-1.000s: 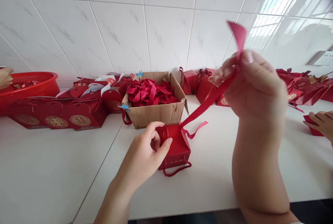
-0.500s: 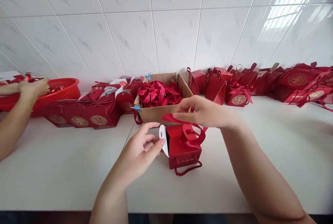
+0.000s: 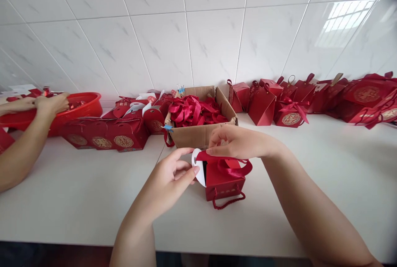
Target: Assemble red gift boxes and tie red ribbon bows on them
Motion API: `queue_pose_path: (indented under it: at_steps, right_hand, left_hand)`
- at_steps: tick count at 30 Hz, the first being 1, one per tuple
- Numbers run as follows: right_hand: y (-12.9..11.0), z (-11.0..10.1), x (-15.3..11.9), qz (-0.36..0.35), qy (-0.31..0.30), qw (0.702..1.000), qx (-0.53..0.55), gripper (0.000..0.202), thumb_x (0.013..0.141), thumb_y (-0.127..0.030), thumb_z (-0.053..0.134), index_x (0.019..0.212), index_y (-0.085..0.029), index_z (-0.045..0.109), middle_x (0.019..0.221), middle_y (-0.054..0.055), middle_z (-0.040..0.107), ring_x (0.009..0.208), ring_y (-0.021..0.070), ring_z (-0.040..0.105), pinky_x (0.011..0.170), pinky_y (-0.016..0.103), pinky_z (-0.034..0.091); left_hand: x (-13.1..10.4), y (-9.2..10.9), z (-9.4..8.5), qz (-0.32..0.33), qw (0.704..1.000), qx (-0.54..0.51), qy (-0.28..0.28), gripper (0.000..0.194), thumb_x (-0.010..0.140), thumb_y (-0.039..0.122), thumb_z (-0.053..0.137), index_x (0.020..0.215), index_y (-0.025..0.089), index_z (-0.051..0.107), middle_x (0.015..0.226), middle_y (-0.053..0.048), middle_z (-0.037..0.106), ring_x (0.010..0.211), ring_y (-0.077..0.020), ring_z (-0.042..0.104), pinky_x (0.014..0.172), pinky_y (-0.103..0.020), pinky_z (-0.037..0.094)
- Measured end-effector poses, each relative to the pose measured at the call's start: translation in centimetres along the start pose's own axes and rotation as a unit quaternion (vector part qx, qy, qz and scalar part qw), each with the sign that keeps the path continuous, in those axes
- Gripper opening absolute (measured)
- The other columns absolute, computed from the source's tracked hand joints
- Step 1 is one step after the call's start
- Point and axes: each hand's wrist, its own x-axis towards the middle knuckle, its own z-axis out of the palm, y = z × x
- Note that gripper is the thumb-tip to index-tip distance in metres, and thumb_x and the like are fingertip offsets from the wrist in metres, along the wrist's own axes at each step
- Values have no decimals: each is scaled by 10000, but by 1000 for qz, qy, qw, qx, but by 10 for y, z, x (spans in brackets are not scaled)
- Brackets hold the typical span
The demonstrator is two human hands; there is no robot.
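The small red gift box (image 3: 225, 178) stands upright on the white counter (image 3: 279, 217), just in front of the cardboard box (image 3: 201, 134) filled with red ribbons (image 3: 192, 112); its cord handle (image 3: 228, 203) hangs loose at the front. The left hand (image 3: 169, 180) has thumb and forefinger closed on the white-backed round flap (image 3: 198, 165) at the box's left side, apparently to hold it clear of the opening; the right hand (image 3: 238, 143) pinches the red ribbon (image 3: 232, 167) above the box top, fingers closed on the strip, so the loop lies across the opening. Finished boxes (image 3: 279, 101) line the tiled wall; at far left another person's hand (image 3: 51, 103) rests on a red basin (image 3: 83, 106).
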Motion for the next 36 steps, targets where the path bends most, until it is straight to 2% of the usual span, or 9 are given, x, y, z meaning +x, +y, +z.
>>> queue_pose_path:
  at_steps: [6,12,18,20,22,24,28,32,36]
  right_hand:
    - [3,11,9,41,-5,999,-19,264,819,-402,517,673,-183,537,560,-35,449,430,71,360,372,226,244]
    - [5,17,16,2,-24,998,-56,301,822,-342,488,570,-179,470,504,-38,408,434,70,352,389,232,245]
    - [7,20,18,-25,-16,998,-64,270,832,-319,458,599,-184,486,520,-40,419,451,76,365,399,236,255]
    - [5,21,18,-18,-17,998,-58,269,836,-328,457,612,-186,504,524,-36,431,447,79,371,390,237,252]
    - [4,18,15,-6,-14,998,-54,263,839,-357,473,649,-189,542,547,-27,468,455,85,401,392,234,271]
    - [4,9,9,8,31,997,-70,217,826,-367,514,717,-196,593,628,-4,553,513,102,471,428,232,324]
    - [15,-21,-9,79,136,973,-171,117,774,-298,587,758,-196,642,816,55,657,688,168,569,541,264,400]
    - [37,-45,-20,138,14,972,-192,207,706,-328,669,880,-220,699,920,59,682,782,216,627,591,289,450]
    - [52,-48,-12,158,-95,970,-156,448,620,-461,748,1003,-232,708,973,59,692,901,248,638,673,296,475]
  left_hand:
    - [-1,0,2,3,1000,-3,4,474,837,425,581,1248,205,496,810,-37,730,763,-208,683,721,-304,499]
    - [0,-6,1,17,1000,0,7,451,833,450,588,1216,220,534,771,-33,704,762,-221,677,677,-305,519]
    - [8,-10,0,29,999,-42,14,331,859,504,520,789,193,610,640,21,539,638,-160,590,701,-338,571]
    - [10,-9,1,34,998,-53,14,316,852,478,540,739,187,589,652,14,561,643,-159,593,689,-333,571]
    - [12,-6,2,44,997,-62,34,268,838,440,578,756,184,590,679,-3,617,677,-170,625,689,-319,559]
    - [13,-4,2,63,988,-93,104,221,827,399,607,784,183,595,678,-11,654,692,-175,651,694,-309,547]
    - [12,-3,-8,145,911,-249,296,83,819,260,623,800,192,580,640,27,660,659,-152,663,724,-320,542]
    - [11,-8,-28,189,822,-377,383,92,847,157,545,769,203,530,627,68,608,672,-109,618,773,-309,527]
    - [16,-12,-38,172,759,-476,410,147,867,179,518,723,194,496,683,49,568,748,-101,601,824,-278,501]
